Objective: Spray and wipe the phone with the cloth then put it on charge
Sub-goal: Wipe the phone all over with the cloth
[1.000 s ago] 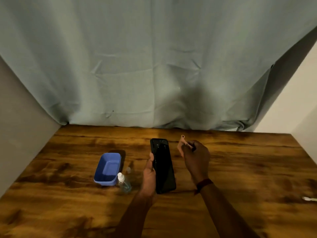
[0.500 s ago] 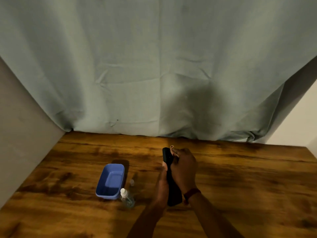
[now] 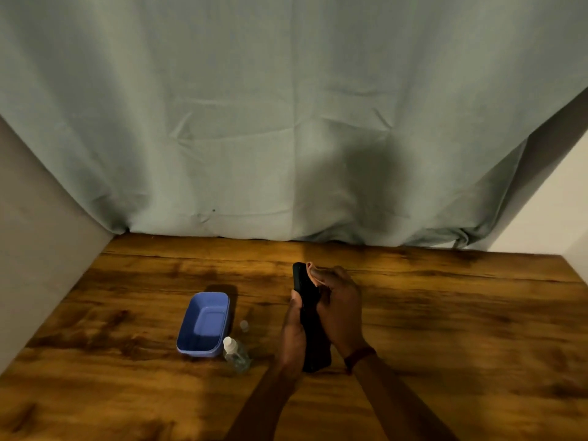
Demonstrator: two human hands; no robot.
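A black phone (image 3: 310, 342) is held above the wooden table (image 3: 445, 313), turned so its edge faces me. My left hand (image 3: 294, 329) grips it from the left side. My right hand (image 3: 340, 308) lies over the phone's right face and pinches a small peach-coloured cloth (image 3: 312, 272), which peeks out near the phone's top end. A small clear spray bottle (image 3: 236, 356) with a white nozzle stands on the table left of my hands, and its small clear cap (image 3: 244, 325) lies just behind it.
A blue rectangular plastic tub (image 3: 203, 324) sits on the table beside the spray bottle. A grey-green curtain (image 3: 286, 122) hangs behind the table's far edge. Walls close in on the left and right.
My right hand moved left with the cloth onto the phone. The phone turned from screen-up to edge-on. The view shifted slightly.
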